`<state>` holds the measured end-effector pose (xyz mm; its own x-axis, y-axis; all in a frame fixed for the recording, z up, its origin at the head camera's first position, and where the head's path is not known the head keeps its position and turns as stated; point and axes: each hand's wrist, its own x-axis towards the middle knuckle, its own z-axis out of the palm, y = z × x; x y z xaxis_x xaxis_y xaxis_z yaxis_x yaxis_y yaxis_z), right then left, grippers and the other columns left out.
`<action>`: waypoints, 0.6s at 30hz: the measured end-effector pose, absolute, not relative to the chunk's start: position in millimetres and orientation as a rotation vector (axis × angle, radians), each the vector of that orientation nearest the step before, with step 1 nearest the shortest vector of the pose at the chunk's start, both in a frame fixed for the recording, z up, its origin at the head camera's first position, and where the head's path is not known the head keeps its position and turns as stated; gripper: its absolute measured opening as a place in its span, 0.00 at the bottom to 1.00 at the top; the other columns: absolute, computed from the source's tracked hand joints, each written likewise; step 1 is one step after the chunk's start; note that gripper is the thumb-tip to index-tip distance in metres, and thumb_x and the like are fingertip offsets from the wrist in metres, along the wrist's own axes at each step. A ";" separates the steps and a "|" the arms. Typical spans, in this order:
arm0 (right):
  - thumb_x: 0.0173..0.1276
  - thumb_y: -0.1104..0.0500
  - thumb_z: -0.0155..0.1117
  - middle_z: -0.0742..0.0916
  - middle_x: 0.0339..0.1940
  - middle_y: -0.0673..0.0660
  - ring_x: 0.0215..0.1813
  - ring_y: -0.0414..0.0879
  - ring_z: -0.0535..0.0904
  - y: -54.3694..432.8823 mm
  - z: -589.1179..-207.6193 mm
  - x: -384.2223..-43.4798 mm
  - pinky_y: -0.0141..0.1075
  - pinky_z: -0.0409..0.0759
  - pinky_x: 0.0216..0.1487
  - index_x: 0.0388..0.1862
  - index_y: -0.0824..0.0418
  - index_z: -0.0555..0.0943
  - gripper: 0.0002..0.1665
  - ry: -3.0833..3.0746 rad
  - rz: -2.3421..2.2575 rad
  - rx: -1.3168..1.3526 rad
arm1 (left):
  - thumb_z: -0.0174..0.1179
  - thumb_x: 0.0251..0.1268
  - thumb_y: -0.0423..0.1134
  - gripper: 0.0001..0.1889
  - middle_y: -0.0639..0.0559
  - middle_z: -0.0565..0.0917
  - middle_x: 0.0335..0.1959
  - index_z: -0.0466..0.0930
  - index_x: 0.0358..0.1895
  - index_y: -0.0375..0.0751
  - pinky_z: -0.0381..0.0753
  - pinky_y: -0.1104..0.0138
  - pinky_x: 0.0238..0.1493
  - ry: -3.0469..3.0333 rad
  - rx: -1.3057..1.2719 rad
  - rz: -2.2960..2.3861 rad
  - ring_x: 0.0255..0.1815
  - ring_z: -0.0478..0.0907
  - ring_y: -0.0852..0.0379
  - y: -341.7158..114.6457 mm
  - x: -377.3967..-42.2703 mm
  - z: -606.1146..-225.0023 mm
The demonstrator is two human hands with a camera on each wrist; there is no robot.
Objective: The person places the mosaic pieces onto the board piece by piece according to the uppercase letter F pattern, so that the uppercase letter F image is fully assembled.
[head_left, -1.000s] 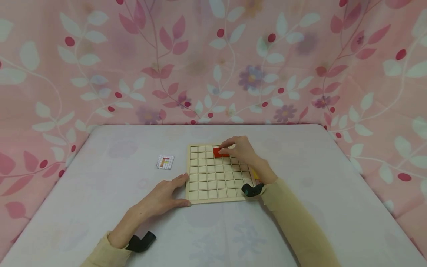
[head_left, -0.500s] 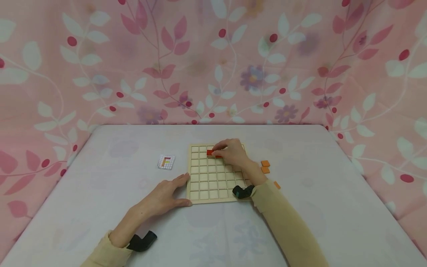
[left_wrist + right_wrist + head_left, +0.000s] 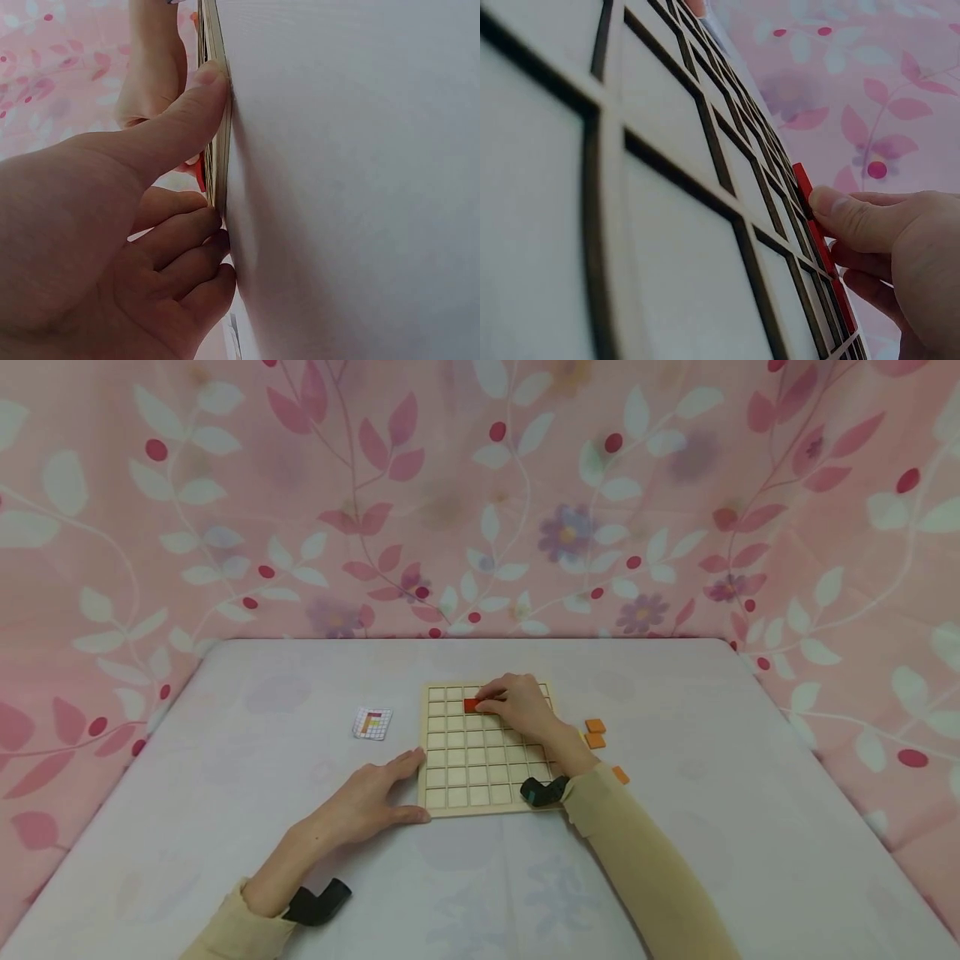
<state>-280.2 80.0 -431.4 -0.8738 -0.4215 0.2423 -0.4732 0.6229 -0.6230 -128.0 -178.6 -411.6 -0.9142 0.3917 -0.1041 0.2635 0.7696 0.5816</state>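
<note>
A wooden grid board [image 3: 477,774] lies on the table. Over its far rows, my right hand [image 3: 517,703] pinches a red tile [image 3: 470,705] with thumb and fingers. From the right wrist, the held tile [image 3: 802,181] is at the end of a red row along the board's grid, with more red [image 3: 844,304] beyond the thumb. My left hand [image 3: 363,800] rests against the board's left side, thumb at the near corner. In the left wrist view, the thumb [image 3: 187,112] and fingertips touch the board's edge [image 3: 219,142].
Left of the board lies a small card [image 3: 372,724] printed with a coloured grid pattern. Orange tiles [image 3: 595,741] lie to the board's right, one [image 3: 621,775] nearer the right sleeve. A bit of yellow [image 3: 581,737] shows behind the right wrist. Floral cloth [image 3: 480,527] hangs behind the table.
My right hand has moved left along the far rows with the red tile, which now sits lower on the grid. Orange tiles have come into sight. My left hand stays put.
</note>
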 end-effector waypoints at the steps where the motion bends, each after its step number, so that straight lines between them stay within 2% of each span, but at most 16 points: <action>1: 0.62 0.54 0.75 0.90 0.41 0.53 0.48 0.48 0.85 80.3 -431.0 -279.9 0.40 0.84 0.51 0.42 0.55 0.91 0.11 -2.763 1.084 0.764 | 0.74 0.55 0.52 0.47 0.44 0.66 0.76 0.62 0.76 0.41 0.67 0.49 0.72 2.745 0.517 0.855 0.77 0.63 0.45 -178.5 -128.0 -411.5; 13: 0.62 0.54 0.74 0.90 0.43 0.53 0.49 0.49 0.85 81.1 -430.6 -279.4 0.42 0.82 0.54 0.43 0.55 0.91 0.11 -2.771 1.031 0.793 | 0.73 0.56 0.51 0.47 0.43 0.66 0.76 0.62 0.76 0.39 0.67 0.48 0.72 2.744 0.538 0.855 0.77 0.62 0.44 -178.2 -128.4 -411.6; 18: 0.61 0.55 0.75 0.90 0.42 0.55 0.47 0.50 0.85 81.2 -431.7 -279.2 0.43 0.83 0.52 0.42 0.56 0.91 0.11 -2.728 1.040 0.822 | 0.73 0.56 0.51 0.47 0.43 0.66 0.76 0.62 0.76 0.39 0.67 0.48 0.71 2.745 0.534 0.851 0.76 0.63 0.44 -178.3 -128.8 -412.2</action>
